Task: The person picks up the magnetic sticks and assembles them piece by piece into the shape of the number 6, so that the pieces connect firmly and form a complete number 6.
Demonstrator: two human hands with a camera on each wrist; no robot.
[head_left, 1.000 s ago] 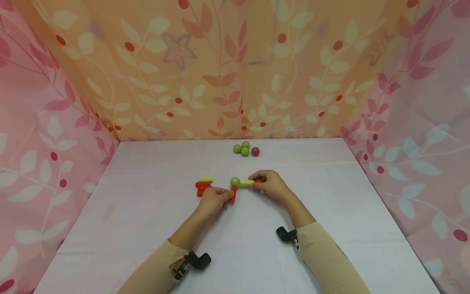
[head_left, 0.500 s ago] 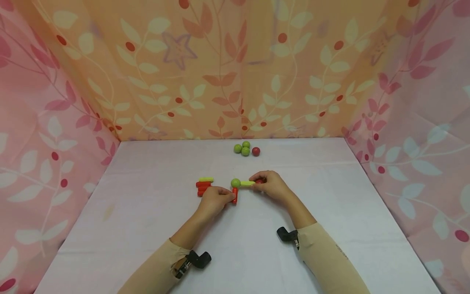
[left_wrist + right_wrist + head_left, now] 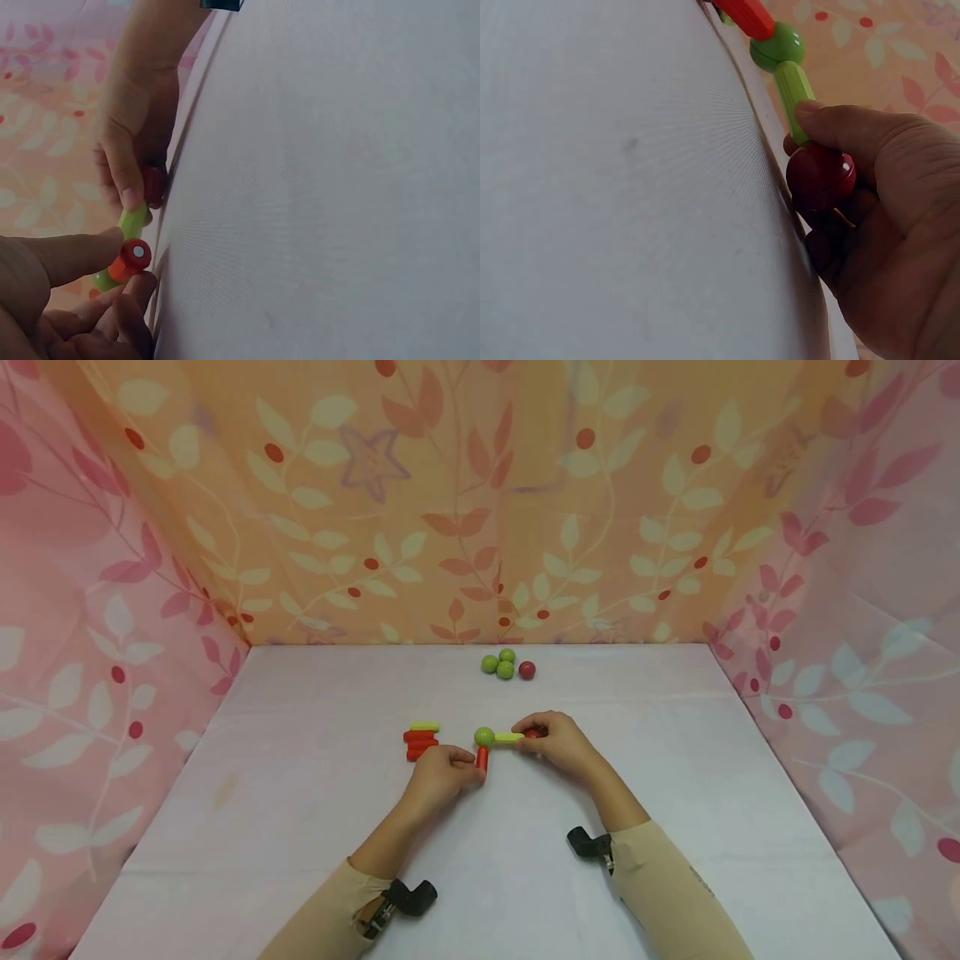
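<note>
A joined piece lies in front of me: a green ball (image 3: 484,737) with a red rod (image 3: 482,758) toward me and a yellow-green rod (image 3: 508,738) to its right, which ends in a dark red ball (image 3: 821,177). My left hand (image 3: 444,777) has its thumb and a finger on either side of the red rod near its free end, whose pale round tip shows in the left wrist view. Between thumb and fingers my right hand (image 3: 561,745) grips the yellow-green rod where it meets the dark red ball. The right fingers partly hide that ball.
Left of the piece lie several red rods (image 3: 420,743) in a row with a yellow-green rod (image 3: 424,727) behind them. Near the back edge sit several green balls (image 3: 506,670) and a red ball (image 3: 527,670). Patterned cloth walls (image 3: 480,527) enclose the white table (image 3: 315,852).
My left fingers have shifted slightly toward me along the red rod, and their hold looks looser. The right hand stays on the yellow-green rod. The head view has tilted slightly.
</note>
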